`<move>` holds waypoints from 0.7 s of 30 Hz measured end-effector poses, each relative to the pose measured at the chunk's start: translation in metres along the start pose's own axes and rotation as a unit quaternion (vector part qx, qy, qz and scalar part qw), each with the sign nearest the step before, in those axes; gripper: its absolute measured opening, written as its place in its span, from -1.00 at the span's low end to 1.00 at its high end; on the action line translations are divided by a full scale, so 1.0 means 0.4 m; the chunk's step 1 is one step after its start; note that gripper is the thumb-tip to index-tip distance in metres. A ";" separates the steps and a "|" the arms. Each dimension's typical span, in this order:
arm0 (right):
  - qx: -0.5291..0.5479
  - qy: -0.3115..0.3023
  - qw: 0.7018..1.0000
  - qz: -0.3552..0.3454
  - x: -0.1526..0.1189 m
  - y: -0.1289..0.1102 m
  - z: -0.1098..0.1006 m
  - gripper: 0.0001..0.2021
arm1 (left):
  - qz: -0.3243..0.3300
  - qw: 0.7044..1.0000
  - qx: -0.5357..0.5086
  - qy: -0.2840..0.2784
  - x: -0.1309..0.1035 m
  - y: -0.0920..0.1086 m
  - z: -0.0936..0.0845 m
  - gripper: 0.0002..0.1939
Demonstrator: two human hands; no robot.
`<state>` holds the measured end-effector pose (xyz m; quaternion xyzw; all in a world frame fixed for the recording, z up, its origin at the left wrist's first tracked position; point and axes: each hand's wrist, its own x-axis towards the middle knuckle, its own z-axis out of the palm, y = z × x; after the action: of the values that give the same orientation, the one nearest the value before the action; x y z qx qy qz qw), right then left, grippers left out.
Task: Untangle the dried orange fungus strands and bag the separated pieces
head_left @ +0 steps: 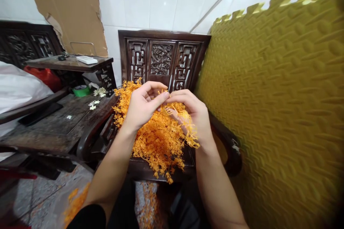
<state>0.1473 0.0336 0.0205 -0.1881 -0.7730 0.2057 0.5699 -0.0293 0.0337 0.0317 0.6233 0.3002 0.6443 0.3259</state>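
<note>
A large heap of orange, thin-branched pieces, like plastic artificial-flower sprigs [158, 139], lies on the seat of a dark carved wooden chair [164, 37]. Above the heap my left hand [146, 103] is closed, thumb and forefinger pinched at the end of an orange sprig. My right hand [195, 112] meets it there, fingers curled around a bunch of paler orange sprigs [190, 132] that hangs down across the palm. The two hands touch at the fingertips. The exact point of grip is partly hidden by the fingers.
A tall yellow foam mat [276, 86] stands close on the right. To the left are a dark wooden bench [51, 132], green tape [81, 90], a side table [67, 63] and cardboard [70, 10]. A clear bag [72, 196] with orange pieces sits on the floor.
</note>
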 end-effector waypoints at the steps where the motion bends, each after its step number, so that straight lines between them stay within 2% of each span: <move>1: -0.013 -0.007 1.000 -0.009 0.000 -0.001 -0.002 -0.86 | -0.010 1.000 -0.009 -0.004 0.000 0.000 0.001 -0.77; 4: -0.012 0.011 1.000 0.012 -0.004 0.007 -0.003 -0.90 | -0.008 1.000 -0.003 -0.009 0.000 0.000 -0.002 -0.76; 7: 0.067 0.053 0.993 0.077 -0.011 0.029 0.001 -0.87 | 0.028 0.998 0.061 -0.021 -0.003 0.006 -0.013 -0.75; 9: 0.111 0.071 0.985 0.113 -0.014 0.044 0.003 -0.85 | 0.052 0.991 0.115 -0.054 -0.006 0.015 -0.021 -0.82; 12: 0.130 0.087 0.978 0.135 -0.011 0.056 0.006 -0.83 | 0.067 0.974 0.169 -0.136 -0.012 0.034 -0.032 -0.81; 14: 0.163 0.103 0.970 0.147 -0.006 0.059 0.009 -0.77 | 0.062 0.967 0.182 -0.169 -0.015 0.045 -0.034 -0.69; 16: 0.196 0.113 0.961 0.162 -0.003 0.060 0.012 -0.71 | 0.055 0.964 0.193 -0.175 -0.018 0.049 -0.034 -0.51; 17: 0.203 0.116 0.958 0.167 -0.003 0.061 0.013 -0.71 | 0.055 0.963 0.200 -0.173 -0.019 0.049 -0.033 -0.48; 21: 0.219 0.109 0.956 0.160 -0.005 0.068 0.015 -0.75 | 0.038 0.964 0.206 -0.166 -0.020 0.032 -0.030 -0.62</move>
<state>0.1435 0.0548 0.0030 -0.2008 -0.6017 0.4368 0.6378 -0.0416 0.0200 0.0365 0.7857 0.3443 0.4683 0.2115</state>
